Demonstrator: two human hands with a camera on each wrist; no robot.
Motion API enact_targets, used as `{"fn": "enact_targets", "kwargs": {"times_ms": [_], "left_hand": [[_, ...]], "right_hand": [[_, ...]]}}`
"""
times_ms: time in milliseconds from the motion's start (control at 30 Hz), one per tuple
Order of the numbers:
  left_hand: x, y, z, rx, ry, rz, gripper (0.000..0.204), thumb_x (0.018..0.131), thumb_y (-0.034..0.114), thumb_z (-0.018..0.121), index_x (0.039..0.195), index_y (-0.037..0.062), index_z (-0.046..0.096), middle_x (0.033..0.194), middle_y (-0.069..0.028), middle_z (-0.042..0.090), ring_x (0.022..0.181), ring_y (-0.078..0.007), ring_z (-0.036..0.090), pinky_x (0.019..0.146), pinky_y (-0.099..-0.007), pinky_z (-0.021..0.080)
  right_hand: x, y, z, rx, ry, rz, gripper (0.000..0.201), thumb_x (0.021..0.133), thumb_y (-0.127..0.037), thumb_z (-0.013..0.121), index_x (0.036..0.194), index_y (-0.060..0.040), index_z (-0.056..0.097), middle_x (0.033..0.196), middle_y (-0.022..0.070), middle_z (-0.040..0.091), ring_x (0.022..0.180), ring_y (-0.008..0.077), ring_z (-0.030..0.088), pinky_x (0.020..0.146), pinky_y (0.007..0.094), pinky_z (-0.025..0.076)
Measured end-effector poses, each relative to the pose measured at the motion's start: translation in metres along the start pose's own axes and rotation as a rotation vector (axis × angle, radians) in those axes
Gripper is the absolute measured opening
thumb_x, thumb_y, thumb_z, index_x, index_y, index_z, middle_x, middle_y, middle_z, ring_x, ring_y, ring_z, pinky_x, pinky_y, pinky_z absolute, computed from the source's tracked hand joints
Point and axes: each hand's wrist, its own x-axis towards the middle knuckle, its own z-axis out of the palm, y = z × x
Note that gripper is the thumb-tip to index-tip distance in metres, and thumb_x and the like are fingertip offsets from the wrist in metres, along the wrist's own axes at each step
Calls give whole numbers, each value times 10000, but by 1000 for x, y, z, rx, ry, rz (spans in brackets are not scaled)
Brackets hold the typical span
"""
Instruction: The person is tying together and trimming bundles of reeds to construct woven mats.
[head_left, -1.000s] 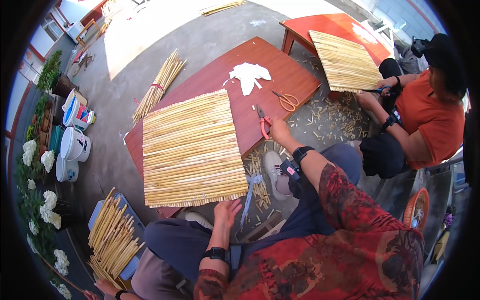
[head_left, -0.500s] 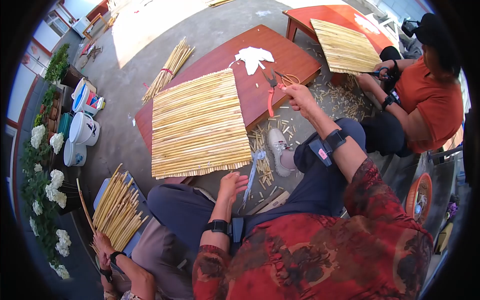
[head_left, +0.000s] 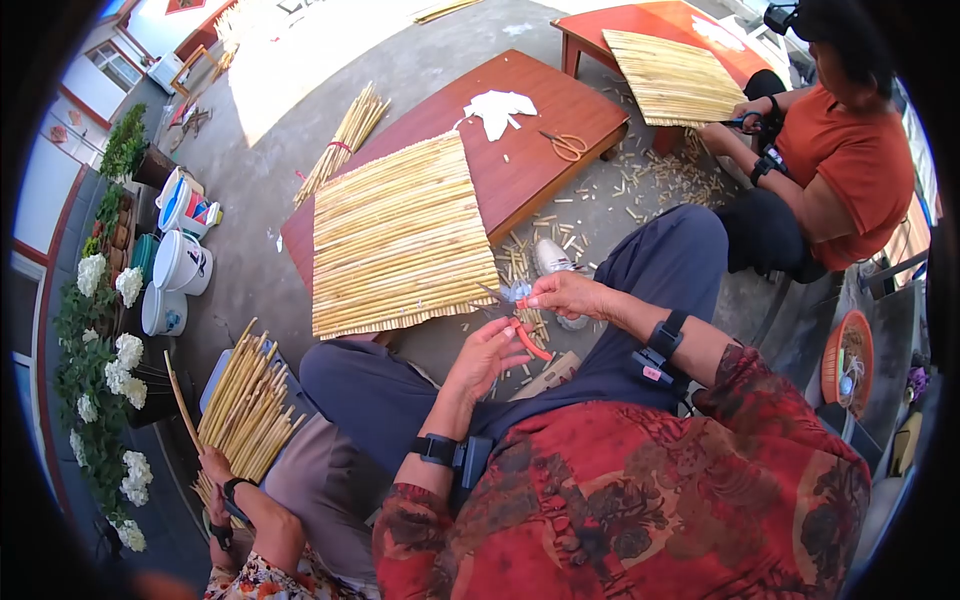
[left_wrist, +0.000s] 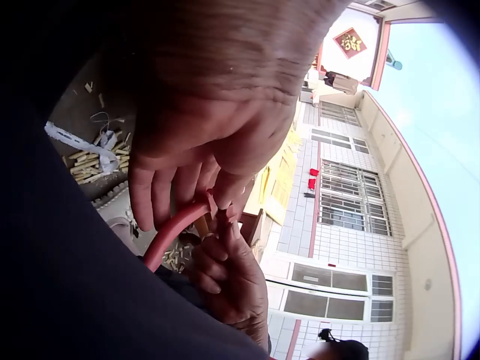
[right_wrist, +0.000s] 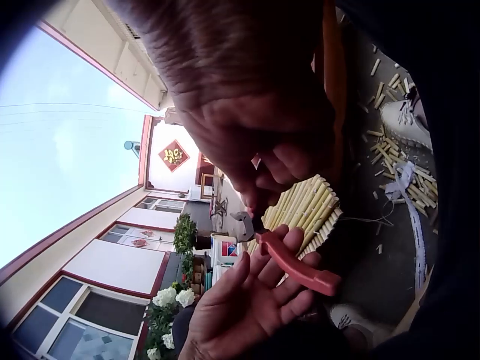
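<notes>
Both hands meet over the lap at a pair of red-handled pliers (right_wrist: 296, 264). My right hand (head_left: 568, 294) pinches the upper red handle near the pivot, its fingers curled. Below it, my left hand (head_left: 484, 358) is palm up, and the other red handle lies across its loosely extended fingers, as the right wrist view shows. The metal jaws point away to the left in the head view. Just beyond the hands, a mat of bamboo-like sticks (head_left: 405, 240) lies over the near part of a low red-brown table (head_left: 540, 90).
Scissors (head_left: 566, 146) and a white cloth (head_left: 498, 112) lie on the table. Cut stubs (head_left: 640, 190) litter the floor. At right, a person in orange (head_left: 845, 170) works on another mat (head_left: 675, 80). At left, another person's hand (head_left: 213, 465) holds a stick beside a pile of sticks (head_left: 245, 410).
My right hand has brought the pliers from the table's edge back over my lap. My left hand has lifted to meet them. The neighbour at left has raised a stick.
</notes>
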Motion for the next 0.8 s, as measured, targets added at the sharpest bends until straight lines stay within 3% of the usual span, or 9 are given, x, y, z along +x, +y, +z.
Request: {"fn": "enact_targets", "kwargs": {"times_ms": [33, 67, 167, 300, 367, 467, 567, 700, 800], "left_hand": [[2, -6, -2, 9, 3, 8, 331, 840, 141, 533, 1133, 8, 456, 1103, -154, 531, 973, -262, 552, 778, -349, 476], [6, -12, -5, 16, 5, 16, 309, 834, 128, 539, 1112, 11, 470, 1089, -151, 540, 958, -262, 560, 768, -348, 483], [16, -22, -8, 7, -7, -36, 260, 836, 103, 526, 1075, 8, 481, 1079, -157, 543, 939, -268, 569, 757, -353, 491], [28, -32, -12, 23, 24, -77, 213, 846, 79, 498, 1042, -3, 485, 1059, -161, 544, 914, -271, 578, 751, -353, 498], [36, -33, -12, 17, 83, -109, 194, 856, 56, 462, 1035, -16, 474, 1028, -163, 548, 899, -274, 582, 750, -361, 506], [48, -39, -18, -26, 95, -112, 170, 853, 64, 469, 1003, -16, 481, 976, -146, 558, 861, -253, 591, 717, -345, 523], [56, -41, -17, -40, 154, -121, 156, 864, 60, 445, 992, -19, 481, 963, -141, 555, 859, -259, 590, 721, -358, 524], [64, -44, -23, -89, 211, -100, 159, 874, 69, 427, 991, -27, 477, 952, -141, 552, 859, -260, 589, 729, -365, 524], [72, -47, -28, -93, 243, -94, 169, 882, 75, 413, 1001, -33, 463, 960, -145, 542, 858, -267, 586, 746, -374, 521]], "right_hand": [[-4, 6, 3, -51, 25, 3, 236, 815, -289, 574, 777, -57, 561, 541, -39, 410, 447, 58, 346, 396, 217, 265], [-4, 12, 4, -52, 28, 5, 236, 815, -289, 574, 777, -57, 561, 541, -39, 410, 447, 58, 346, 396, 217, 265], [1, 28, 2, -304, 128, -148, 253, 827, -265, 548, 777, -17, 558, 658, 12, 533, 654, 107, 485, 604, 255, 403], [20, 58, -4, -409, 127, -245, 192, 843, -234, 537, 828, -44, 555, 645, -15, 501, 563, 71, 432, 487, 229, 354], [21, 58, -3, -459, 228, -195, 207, 812, -237, 541, 774, -34, 564, 660, 96, 561, 636, 168, 526, 596, 312, 412], [21, 50, -1, -559, 264, -155, 215, 811, -246, 534, 783, -34, 562, 699, 130, 577, 664, 230, 556, 614, 336, 418], [26, 50, -2, -635, 268, -149, 222, 836, -245, 539, 834, -22, 539, 659, 79, 540, 607, 138, 495, 556, 290, 400], [37, 49, -1, -704, 294, -219, 214, 837, -250, 532, 849, -36, 542, 683, 98, 556, 626, 183, 522, 575, 308, 407], [38, 34, 1, -654, 249, -52, 209, 846, -246, 513, 861, -41, 548, 735, 121, 578, 671, 221, 545, 609, 319, 415]]}}
